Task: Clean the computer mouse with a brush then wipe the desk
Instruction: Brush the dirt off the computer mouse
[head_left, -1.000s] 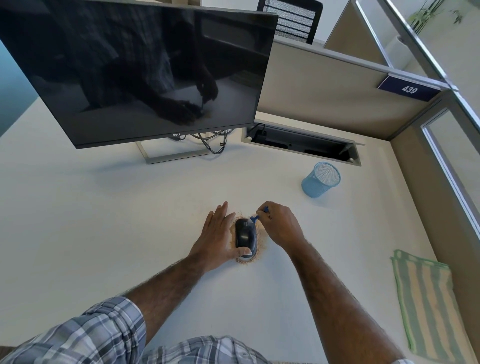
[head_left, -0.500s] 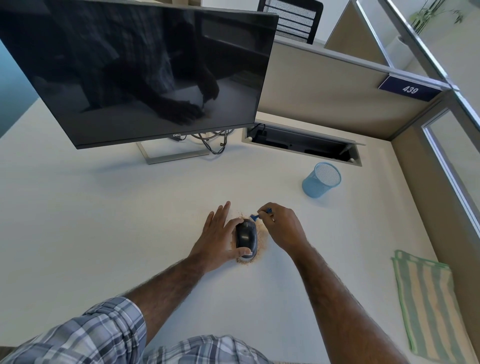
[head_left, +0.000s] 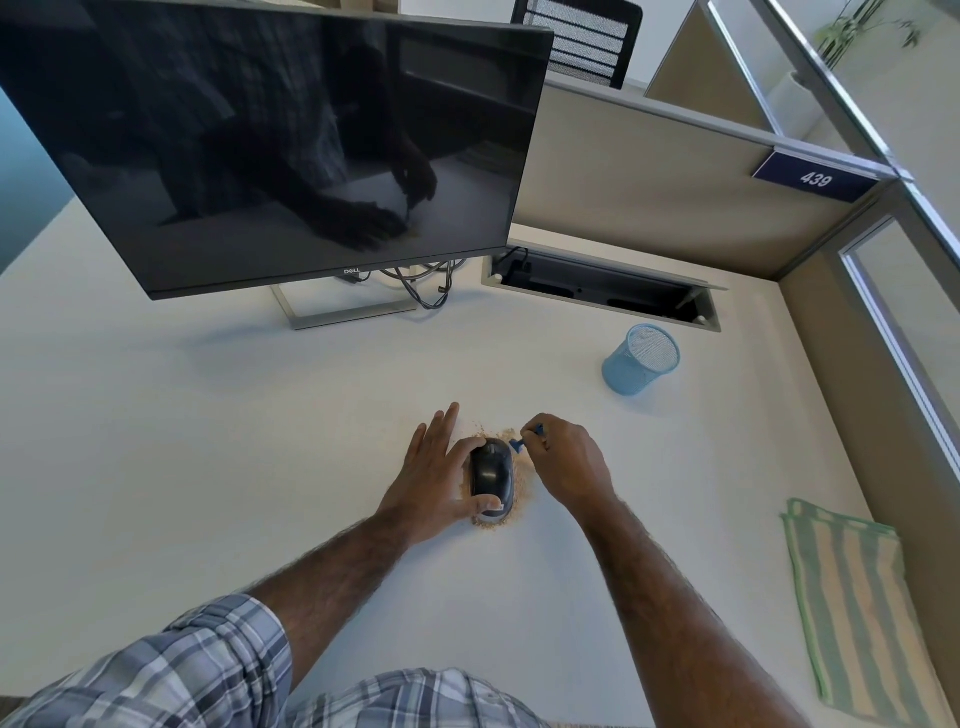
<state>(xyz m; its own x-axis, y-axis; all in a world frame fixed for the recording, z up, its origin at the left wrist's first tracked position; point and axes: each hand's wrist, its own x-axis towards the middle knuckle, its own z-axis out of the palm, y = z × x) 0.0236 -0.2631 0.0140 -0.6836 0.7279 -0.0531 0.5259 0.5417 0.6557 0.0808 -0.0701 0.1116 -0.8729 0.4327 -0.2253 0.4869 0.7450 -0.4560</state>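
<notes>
A black computer mouse lies on the white desk amid a patch of tan crumbs. My left hand holds the mouse from its left side, thumb curled round its near end and index finger on its far end, the other fingers stretched out. My right hand pinches a small blue brush; the brush tip touches the mouse's far right edge. Most of the brush handle is hidden in my fingers.
A striped green cloth lies folded at the desk's right edge. A blue mesh cup stands behind my right hand. A dark monitor on a stand, cables and a cable tray fill the back. Partition walls close the right side.
My right hand and the brush shifted slightly up and right along the mouse's far edge. My left hand keeps its hold on the mouse.
</notes>
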